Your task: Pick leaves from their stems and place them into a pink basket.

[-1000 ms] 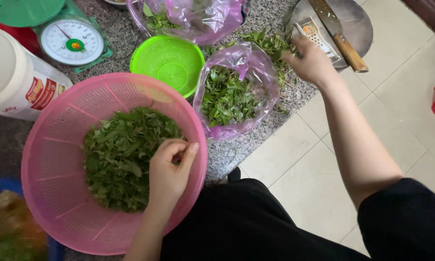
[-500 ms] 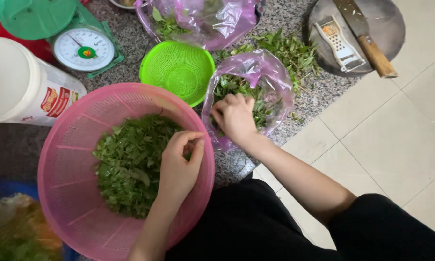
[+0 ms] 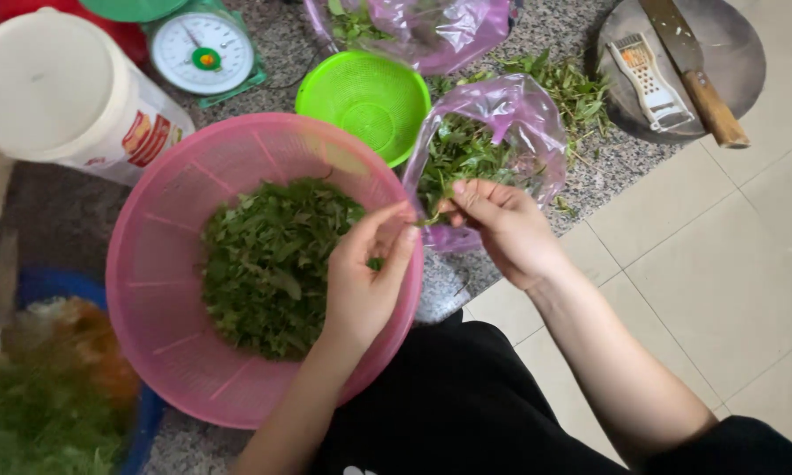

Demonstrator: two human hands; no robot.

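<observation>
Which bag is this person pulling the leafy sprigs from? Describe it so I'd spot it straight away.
Start at the big pink colander full of picked leaves. Just right of its rim, under the right hand, lies an open purple plastic bag of green sprigs. A second purple bag sits farther back beyond the small green colander; the right one is nearer, at the counter's edge.
</observation>
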